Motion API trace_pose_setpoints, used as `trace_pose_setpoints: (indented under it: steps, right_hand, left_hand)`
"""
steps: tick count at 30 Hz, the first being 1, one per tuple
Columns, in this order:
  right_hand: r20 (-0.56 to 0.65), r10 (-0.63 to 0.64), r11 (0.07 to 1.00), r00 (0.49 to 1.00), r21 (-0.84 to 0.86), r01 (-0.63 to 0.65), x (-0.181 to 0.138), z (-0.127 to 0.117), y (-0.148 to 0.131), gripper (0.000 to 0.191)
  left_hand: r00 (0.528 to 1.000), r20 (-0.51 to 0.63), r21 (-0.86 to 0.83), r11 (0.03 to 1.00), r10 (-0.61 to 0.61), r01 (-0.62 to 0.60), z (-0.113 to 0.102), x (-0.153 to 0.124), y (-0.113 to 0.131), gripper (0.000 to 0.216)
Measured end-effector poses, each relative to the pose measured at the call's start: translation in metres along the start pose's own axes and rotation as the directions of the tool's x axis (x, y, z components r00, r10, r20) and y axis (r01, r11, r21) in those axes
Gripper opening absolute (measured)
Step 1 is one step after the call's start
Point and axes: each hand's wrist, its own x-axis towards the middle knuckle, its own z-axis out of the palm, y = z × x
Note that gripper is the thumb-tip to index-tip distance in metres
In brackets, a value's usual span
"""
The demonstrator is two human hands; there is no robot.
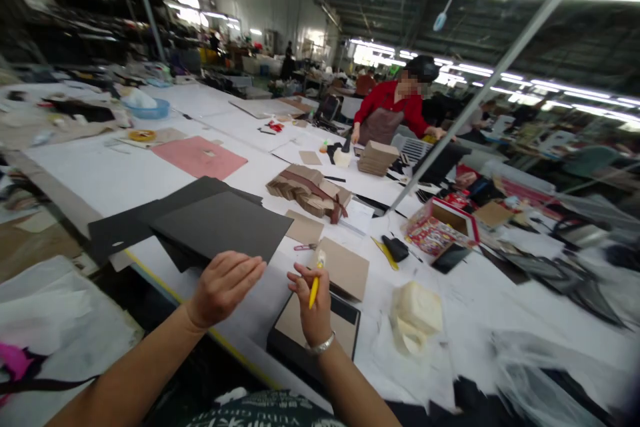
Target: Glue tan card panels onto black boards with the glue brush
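Observation:
My right hand (314, 300) grips a yellow-handled brush (314, 292), its pale tip pointing away from me. Below that hand lies a stack of black panels with a brown board (287, 320) on top. Another brown board (345, 268) lies just beyond, overlapping the stack's far side. My left hand (227, 288) is held in the air with its fingers stretched out together and nothing visible in it. It is nearest to the large black sheets (223, 217), at their near edge; whether it touches them I cannot tell.
A cream-coloured block-like container (419, 307) stands to the right. Small scissors (305, 247) lie beyond my right hand. Farther off are tied brown board bundles (310, 190), a pink sheet (200, 157) and a red patterned box (440, 227). Across the table, a person in red (390, 110) works.

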Motion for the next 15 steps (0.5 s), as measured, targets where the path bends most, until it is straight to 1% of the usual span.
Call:
trace_pose_setpoints:
  steps: [1, 3, 5, 6, 8, 11, 13, 15]
  right_hand:
    - [-0.053, 0.003, 1.0, 0.999, -0.018, -0.004, -0.001, -0.003, 0.001, 0.025]
    - [-0.177, -0.012, 0.988, 0.984, -0.156, -0.016, -0.004, -0.016, 0.009, 0.026]
    - [-0.268, -0.043, 0.943, 0.962, -0.329, -0.049, -0.014, -0.041, 0.024, 0.021]
    - [-0.296, -0.052, 0.915, 0.954, -0.396, -0.073, -0.021, -0.056, 0.034, 0.018]
    - [-0.332, -0.039, 0.867, 0.942, -0.48, -0.133, -0.04, -0.087, 0.054, 0.013]
    - [-0.365, 0.037, 0.793, 0.93, -0.556, -0.249, -0.07, -0.128, 0.087, 0.01]
    - [-0.382, 0.081, 0.736, 0.92, -0.599, -0.314, -0.085, -0.145, 0.107, 0.01]
    - [-0.402, 0.091, 0.68, 0.911, -0.643, -0.351, -0.096, -0.153, 0.121, 0.012]
  left_hand:
    - [0.996, 0.038, -0.069, 0.995, 0.078, -0.075, 0.008, 0.0, 0.022, 0.033]
    - [0.974, 0.103, -0.18, 0.967, 0.201, -0.18, 0.024, -0.004, 0.064, 0.033]
    - [0.95, 0.153, -0.258, 0.939, 0.272, -0.228, 0.042, -0.014, 0.097, 0.032]
    - [0.94, 0.176, -0.286, 0.929, 0.293, -0.236, 0.052, -0.021, 0.109, 0.032]
    - [0.917, 0.224, -0.341, 0.908, 0.332, -0.245, 0.075, -0.039, 0.127, 0.031]
    - [0.864, 0.325, -0.419, 0.878, 0.384, -0.232, 0.111, -0.067, 0.14, 0.027]
    - [0.82, 0.415, -0.443, 0.875, 0.394, -0.197, 0.133, -0.081, 0.144, 0.027]
    - [0.775, 0.501, -0.431, 0.888, 0.385, -0.163, 0.15, -0.089, 0.148, 0.03]
